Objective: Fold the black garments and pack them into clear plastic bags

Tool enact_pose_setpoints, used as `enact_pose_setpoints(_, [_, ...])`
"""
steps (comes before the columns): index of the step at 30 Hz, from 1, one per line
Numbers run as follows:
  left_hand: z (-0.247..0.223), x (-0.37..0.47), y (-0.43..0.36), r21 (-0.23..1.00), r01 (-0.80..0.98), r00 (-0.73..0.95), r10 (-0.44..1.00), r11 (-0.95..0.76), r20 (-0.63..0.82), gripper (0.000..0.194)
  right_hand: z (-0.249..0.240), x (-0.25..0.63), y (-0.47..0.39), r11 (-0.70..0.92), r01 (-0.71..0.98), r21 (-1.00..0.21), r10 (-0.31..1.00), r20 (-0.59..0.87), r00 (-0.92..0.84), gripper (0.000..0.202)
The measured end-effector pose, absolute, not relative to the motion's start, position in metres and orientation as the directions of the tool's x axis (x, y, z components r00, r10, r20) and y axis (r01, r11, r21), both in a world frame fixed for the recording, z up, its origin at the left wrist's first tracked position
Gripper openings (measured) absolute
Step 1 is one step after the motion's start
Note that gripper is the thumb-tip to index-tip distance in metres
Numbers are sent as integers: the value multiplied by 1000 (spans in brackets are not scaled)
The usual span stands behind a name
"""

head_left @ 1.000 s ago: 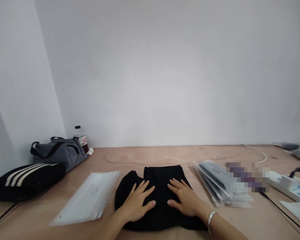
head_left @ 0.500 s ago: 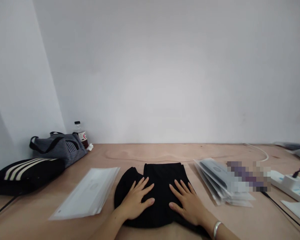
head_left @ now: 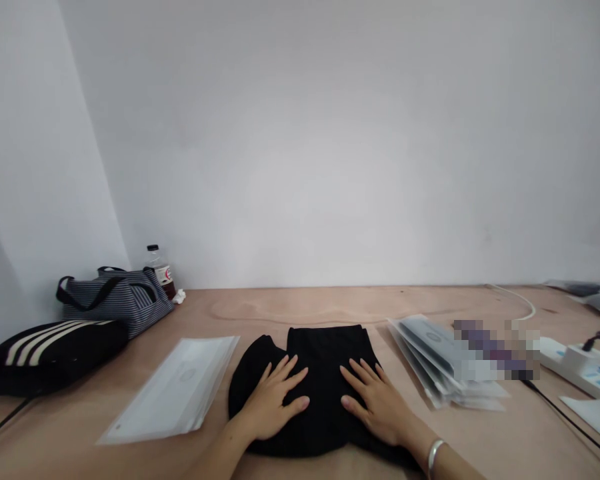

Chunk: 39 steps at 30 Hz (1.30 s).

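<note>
A black piece of folded fabric (head_left: 323, 393) lies on the wooden table in front of me; its exact kind does not show. Its left side is rounded and its far edge is straight. My left hand (head_left: 275, 400) rests on the left part, fingers spread, palm down. On the right part lies my right hand (head_left: 373, 400), also flat with its fingers apart and a silver bracelet at the wrist. Neither hand grips anything. To the left is a stack of frosted plastic bags (head_left: 180, 387). Filled frosted bags (head_left: 425, 353) are piled on the right.
At far left lie a black bag with white stripes (head_left: 80, 353) and a striped handbag (head_left: 120, 300), with a bottle (head_left: 165, 273) and crumpled tissue (head_left: 179, 296) behind. A white power strip (head_left: 555, 360) and black cable (head_left: 570, 417) occupy the right. The wall (head_left: 340, 153) borders the table's back.
My right hand has shifted very slightly to the right on the fabric. My left hand and the fabric stay put.
</note>
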<state>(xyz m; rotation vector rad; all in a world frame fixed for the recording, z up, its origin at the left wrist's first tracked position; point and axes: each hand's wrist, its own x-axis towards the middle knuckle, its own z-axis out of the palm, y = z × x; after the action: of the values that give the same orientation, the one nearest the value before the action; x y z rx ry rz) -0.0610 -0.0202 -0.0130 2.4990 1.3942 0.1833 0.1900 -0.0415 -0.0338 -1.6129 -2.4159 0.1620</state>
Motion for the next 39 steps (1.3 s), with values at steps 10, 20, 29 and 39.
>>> enact_pose_setpoints(10, [-13, -61, -20, 304, 809, 531, 848, -503, -11, 53, -2, 246, 8, -355, 917, 182, 866, 434, 249, 37])
enact_pose_setpoints(20, [-16, -62, -18, 363, 784, 537, 844, -504, 12, 54, 18, 247, 7, -271, 952, 145, 882, 434, 185, 29])
enact_pose_setpoints(29, [2, -74, -11, 608, 618, 233, 855, -498, 463, 44, 21, 173, -4, 492, 870, 2, 739, 526, -420, 41])
enact_pose_setpoints(39, [2, -64, -28, 334, 733, 539, 805, -593, 248, 46, -18, 131, -24, 770, 621, -145, 623, 385, -681, 40])
